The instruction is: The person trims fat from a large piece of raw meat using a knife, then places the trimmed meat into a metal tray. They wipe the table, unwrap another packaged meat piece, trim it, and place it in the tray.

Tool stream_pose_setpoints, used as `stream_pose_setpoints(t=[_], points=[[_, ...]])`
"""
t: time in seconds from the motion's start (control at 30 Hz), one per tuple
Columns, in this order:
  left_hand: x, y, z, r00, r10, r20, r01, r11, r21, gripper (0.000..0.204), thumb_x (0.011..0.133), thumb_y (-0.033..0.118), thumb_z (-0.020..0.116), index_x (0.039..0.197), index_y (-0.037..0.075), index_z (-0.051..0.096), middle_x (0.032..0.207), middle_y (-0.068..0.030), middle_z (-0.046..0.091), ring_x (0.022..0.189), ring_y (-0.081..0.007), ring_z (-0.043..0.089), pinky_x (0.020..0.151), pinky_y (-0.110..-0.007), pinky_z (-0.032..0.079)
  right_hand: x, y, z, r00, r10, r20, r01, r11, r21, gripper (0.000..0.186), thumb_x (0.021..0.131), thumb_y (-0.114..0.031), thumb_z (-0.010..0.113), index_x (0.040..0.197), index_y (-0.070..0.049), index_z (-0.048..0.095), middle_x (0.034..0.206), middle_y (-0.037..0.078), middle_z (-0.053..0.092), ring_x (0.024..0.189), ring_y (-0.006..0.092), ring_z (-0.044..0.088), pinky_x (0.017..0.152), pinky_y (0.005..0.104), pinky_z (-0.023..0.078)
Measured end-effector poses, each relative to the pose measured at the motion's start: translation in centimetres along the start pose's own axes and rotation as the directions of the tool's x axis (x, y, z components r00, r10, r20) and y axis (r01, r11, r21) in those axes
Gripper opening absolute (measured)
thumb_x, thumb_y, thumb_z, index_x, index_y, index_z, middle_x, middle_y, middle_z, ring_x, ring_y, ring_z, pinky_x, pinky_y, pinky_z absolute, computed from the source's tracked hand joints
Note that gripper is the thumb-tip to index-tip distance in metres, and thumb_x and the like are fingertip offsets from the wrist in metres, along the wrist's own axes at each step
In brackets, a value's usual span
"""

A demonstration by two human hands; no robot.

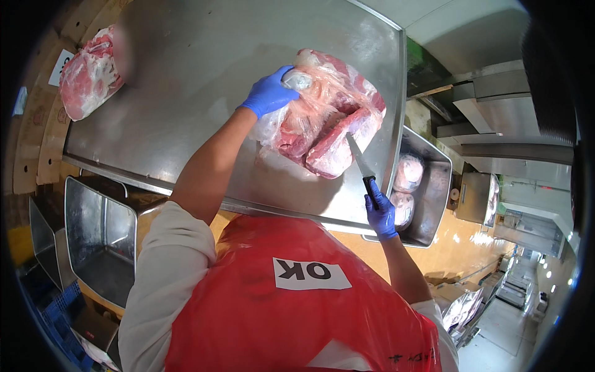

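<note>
Meat [341, 144] hides partly under plastic [319, 94] gripped by left hand [271, 93], right hand [381, 214] clutching knife [361, 159].

Steel bins [90, 220] near a blue crate [62, 305]

Blue-gloved left grip [271, 93] is clasping clear film [271, 127] around raw meat [338, 149] on the steel desk [186, 93]. Right grip [381, 214] is holding a knife [362, 160], blade angling onto the meat. Beside the desk, a metal bin [437, 211] is standing.
</note>
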State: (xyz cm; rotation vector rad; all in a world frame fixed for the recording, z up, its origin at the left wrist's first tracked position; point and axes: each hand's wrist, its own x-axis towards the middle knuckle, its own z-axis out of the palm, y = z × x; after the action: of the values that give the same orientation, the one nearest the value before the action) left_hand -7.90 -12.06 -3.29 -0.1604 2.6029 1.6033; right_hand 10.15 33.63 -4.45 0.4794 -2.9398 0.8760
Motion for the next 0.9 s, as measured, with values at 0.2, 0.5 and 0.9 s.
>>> stream_pose_setpoints(t=[0.2,0.5,0.9], points=[[0.4,-1.6,0.4,0.999,0.045,0.029,-0.044,0.998,-0.045,0.083,0.078,0.039,0.081,0.153,0.019,0.050,0.137,-0.0147,0.068,0.123,-0.0343,0.065,0.107,-0.042,0.051,1.4,-9.8,-11.5,0.988,0.049,0.147,-0.028,0.990,-0.139,0.051,0.091,-0.007,0.077,0.140,-0.018,0.070,0.072,0.009,0.063,0.062,0.0195,0.061,0.063,0.0337,0.051],[0.2,-2.0,1.2,0.992,0.079,0.096,-0.071,0.994,-0.081,0.082,0.079,0.042,0.079,0.153,0.018,0.051,0.141,-0.0150,0.066,0.128,-0.0342,0.063,0.110,-0.042,0.049,9.2,-20.2,-17.8,0.870,0.068,0.488,0.266,0.769,-0.581,0.045,0.094,-0.025,0.073,0.138,-0.031,0.069,0.078,0.013,0.070,0.069,0.0333,0.070,0.066,0.0447,0.057],[-1.7,0.1,0.2,1.000,0.028,-0.001,-0.028,0.998,0.057,0.077,0.082,0.044,0.077,0.151,0.019,0.053,0.133,-0.0165,0.070,0.121,-0.0366,0.067,0.105,-0.043,0.052,9.3,-18.1,-13.9,0.825,-0.062,0.562,0.422,0.730,-0.538,0.050,0.097,-0.028,0.070,0.146,-0.030,0.062,0.071,0.009,0.063,0.055,0.0293,0.064,0.053,0.0435,0.052]])
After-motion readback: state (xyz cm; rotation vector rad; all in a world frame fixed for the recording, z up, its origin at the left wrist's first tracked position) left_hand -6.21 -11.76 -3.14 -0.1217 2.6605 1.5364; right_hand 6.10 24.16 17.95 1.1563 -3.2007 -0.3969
